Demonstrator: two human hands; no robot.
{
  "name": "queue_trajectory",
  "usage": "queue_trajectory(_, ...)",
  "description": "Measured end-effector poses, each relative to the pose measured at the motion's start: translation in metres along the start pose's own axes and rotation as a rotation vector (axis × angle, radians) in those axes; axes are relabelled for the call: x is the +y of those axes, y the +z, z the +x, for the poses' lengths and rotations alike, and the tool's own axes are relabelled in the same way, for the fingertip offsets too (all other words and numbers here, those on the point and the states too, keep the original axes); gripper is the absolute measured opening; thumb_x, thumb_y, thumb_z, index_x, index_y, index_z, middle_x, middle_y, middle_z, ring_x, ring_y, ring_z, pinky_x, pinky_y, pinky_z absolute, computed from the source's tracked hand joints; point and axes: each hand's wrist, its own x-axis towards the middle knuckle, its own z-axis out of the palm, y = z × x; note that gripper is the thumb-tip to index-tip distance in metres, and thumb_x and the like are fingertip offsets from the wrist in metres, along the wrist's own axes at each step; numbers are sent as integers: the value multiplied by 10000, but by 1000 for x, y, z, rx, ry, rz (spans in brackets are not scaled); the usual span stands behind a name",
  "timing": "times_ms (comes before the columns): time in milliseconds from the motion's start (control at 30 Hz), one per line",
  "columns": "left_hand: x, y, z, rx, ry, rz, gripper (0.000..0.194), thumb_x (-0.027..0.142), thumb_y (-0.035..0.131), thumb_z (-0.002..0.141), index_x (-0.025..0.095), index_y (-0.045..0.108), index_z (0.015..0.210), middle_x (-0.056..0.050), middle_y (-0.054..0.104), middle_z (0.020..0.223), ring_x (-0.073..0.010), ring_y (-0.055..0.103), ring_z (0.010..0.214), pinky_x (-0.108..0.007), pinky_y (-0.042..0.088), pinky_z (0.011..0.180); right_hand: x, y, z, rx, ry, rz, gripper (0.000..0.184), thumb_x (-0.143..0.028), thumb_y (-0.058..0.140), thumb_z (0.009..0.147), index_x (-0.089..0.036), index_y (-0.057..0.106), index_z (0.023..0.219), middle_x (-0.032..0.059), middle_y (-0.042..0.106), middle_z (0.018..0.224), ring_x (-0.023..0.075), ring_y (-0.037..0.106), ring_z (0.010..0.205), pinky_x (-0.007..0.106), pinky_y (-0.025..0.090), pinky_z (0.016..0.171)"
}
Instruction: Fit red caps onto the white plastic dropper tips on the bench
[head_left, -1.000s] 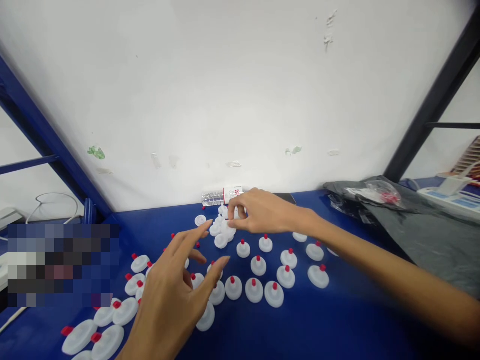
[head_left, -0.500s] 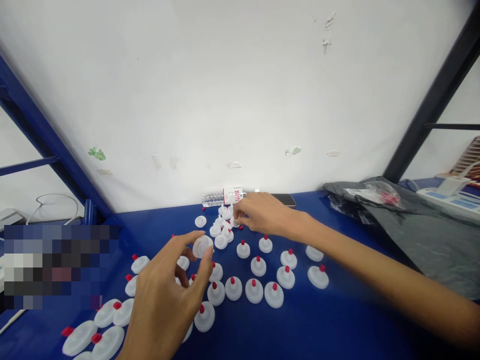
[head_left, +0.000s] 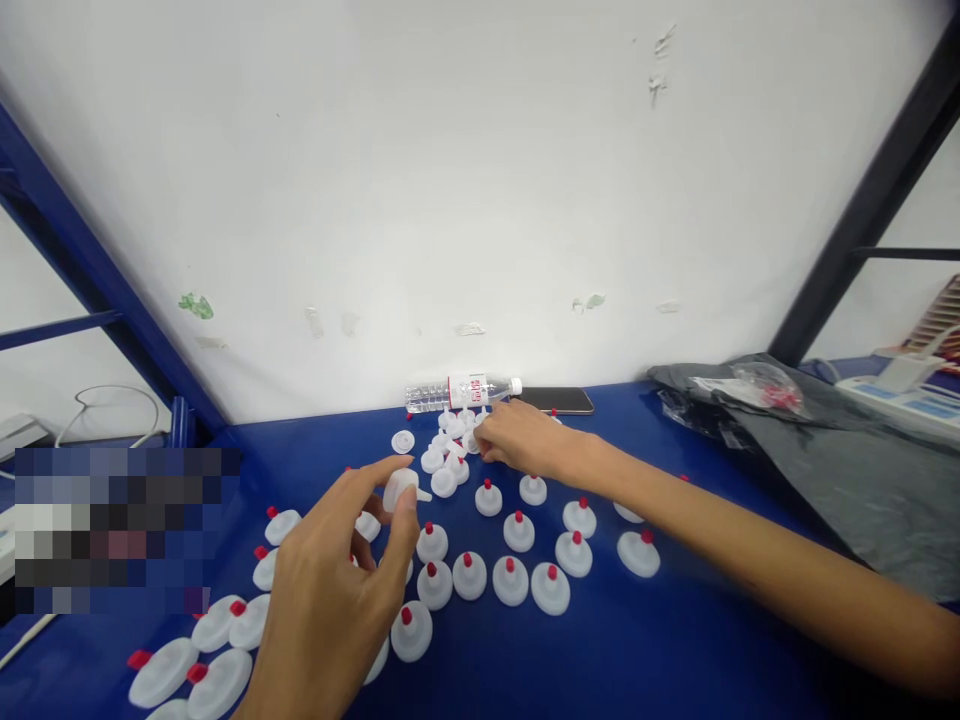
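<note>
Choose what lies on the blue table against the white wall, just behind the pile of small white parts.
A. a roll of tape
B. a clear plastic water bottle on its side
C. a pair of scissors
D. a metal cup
B: a clear water bottle with a red-and-white label lies on its side at the wall, beside a dark phone.

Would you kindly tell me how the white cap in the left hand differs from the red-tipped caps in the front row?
The white cap is pinched in the left hand above the table and tilted sideways; the red-tipped caps stand upright on the blue table. The held cap shows no red tip; each row cap carries one. Both are white plastic discs with a central spout.
</note>
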Motion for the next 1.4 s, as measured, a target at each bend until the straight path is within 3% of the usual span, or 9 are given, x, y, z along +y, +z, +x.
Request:
queue_trajectory(100,-1,0,0,-8,-10,22,347,556,546,951,291,678,1132,57,652,737,-111,533,436,-291,462,529,-3,-19,-8,-12,-42,142,109,-234,671,945,-158,748,935,63,789,888,183,708,800,264,442,669)
queue_trajectory(167,-1,0,0,-10,-16,30,352,568,553,945,295,668,1134,55,679,738,-120,553,438,-290,463,528,-8,-33,-13,-5,-93,381,148,-297,667,960,-169,739,973,45,797,927,154,726,826,233,486,693)
queue_trajectory(267,-1,0,0,-4,-24,31,359,590,553,942,304,662,1130,51,711,752,-127,577,451,-284,469,534,-15,-47,-19,-7,-174,755,175,-338,719,917,-168,749,950,51,797,916,159,741,851,233,526,722)
queue_trajectory(467,0,-1,0,-4,-54,-20,392,633,572,918,317,654,1135,47,722,771,-132,619,502,-265,473,516,-19,-53,-21,-62,-217,1053,220,-336,800,844,-167,764,980,56,794,902,172,745,891,237,538,726)
queue_trajectory(833,-4,-2,0,-7,-64,-62,392,628,599,907,323,647,1149,39,750,777,-195,746,713,-281,510,569,-26,-52,-20,-63,-151,1165,287,-329,884,734,-185,794,965,48,799,890,183,742,891,268,550,760)
queue_trajectory(1133,-6,-3,0,-8,9,-59,315,556,631,915,348,659,1150,76,727,693,-165,705,583,-275,476,550,-27,-51,-21,-46,-189,1137,238,-373,811,831,-199,815,993,53,799,904,183,726,903,265,528,745)
queue_trajectory(1267,-9,-1,-1,-26,47,-29,291,543,648,914,362,660,1142,95,723,654,-148,687,550,-260,482,543,-26,-54,-22,-126,-179,1127,263,-374,805,838,-195,807,1029,54,798,916,179,727,909,278,544,785)
queue_trajectory(1333,-10,0,-1,-49,64,-6,311,545,652,913,365,651,1167,90,755,713,-144,697,562,-249,500,535,-24,-58,-24,-162,-188,1085,272,-398,790,851,-192,807,1026,54,796,914,178,726,905,282,546,788)
queue_trajectory(1400,-9,2,-1,-71,75,7,371,555,646,914,362,625,1231,64,797,896,-137,719,595,-239,523,524,-22,-63,-27,-143,-212,994,283,-431,749,883,-187,808,1013,55,792,905,171,716,873,272,535,750)
